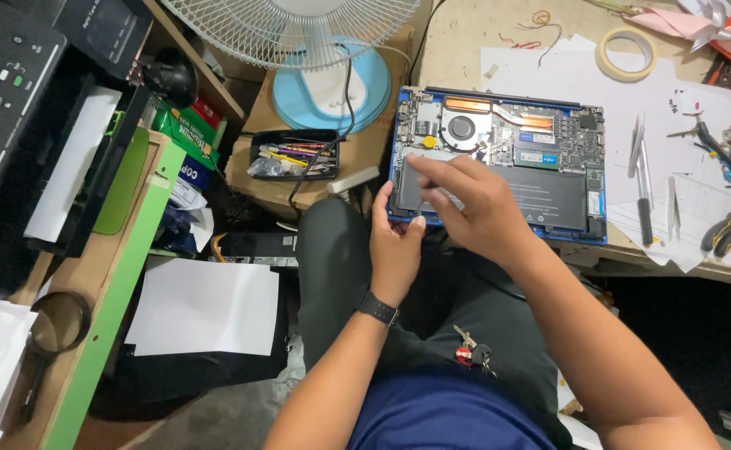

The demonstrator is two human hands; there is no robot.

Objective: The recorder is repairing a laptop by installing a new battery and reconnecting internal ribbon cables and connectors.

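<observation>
Laptop [498, 162], opened with its back cover off and circuit board upward, lies at the desk [465, 42] edge within reach, where the right hand [474, 204] pinches something small, perhaps a screw, over the battery while the left hand [394, 246], loosely curled and empty, steadies the near corner.

Cluttered wooden desk [465, 33], green-edged shelf [107, 317] (left side), white fan [299, 29], dim floor [215, 417]

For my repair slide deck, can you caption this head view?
Both hands, left hand and right hand, work at the opened laptop beside scattered tools.
</observation>
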